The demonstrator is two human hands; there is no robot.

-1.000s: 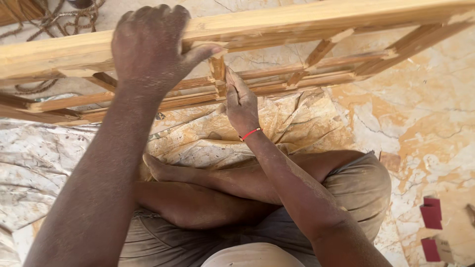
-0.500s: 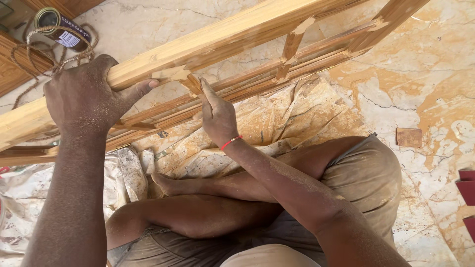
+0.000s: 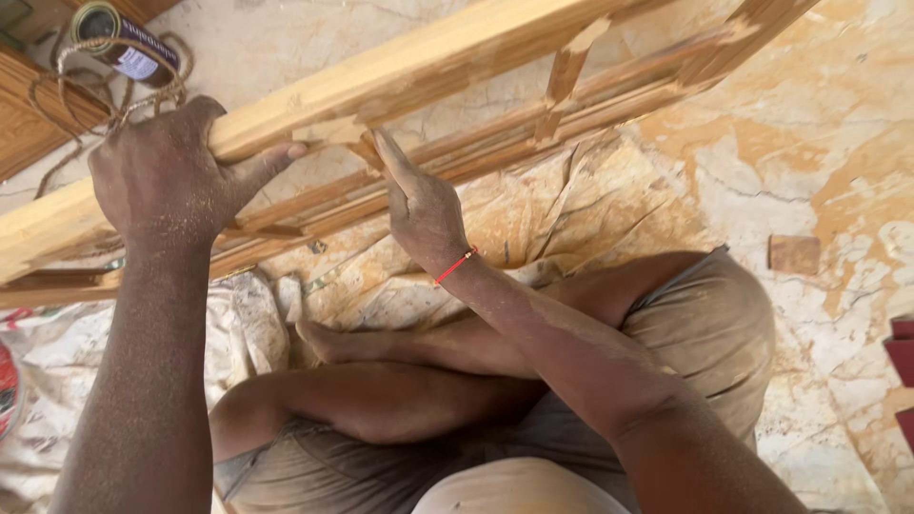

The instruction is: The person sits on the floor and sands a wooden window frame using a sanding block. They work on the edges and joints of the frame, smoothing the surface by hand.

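Note:
A long wooden frame (image 3: 447, 57) with rails and short cross pieces slants across the upper part of the view. My left hand (image 3: 176, 176) grips its thick top rail from above, thumb stretched along the wood. My right hand (image 3: 419, 205), with a red thread at the wrist, reaches under that rail with fingers together and pressed against a short upright piece (image 3: 367, 152). Whether it holds anything small is hidden. I sit cross-legged on the floor below the frame, my legs and grey shorts filling the lower middle.
A crumpled plastic sheet (image 3: 533, 219) lies under the frame on a marbled stone floor. A can wrapped with cord (image 3: 124, 43) lies at the top left beside a wooden panel. A small wooden block (image 3: 793, 253) sits on the floor at right, dark red pieces (image 3: 900, 357) at the right edge.
The view has swung, so the frame now slants more steeply. My left hand has slid left along the top rail. My right hand stays at the same upright piece.

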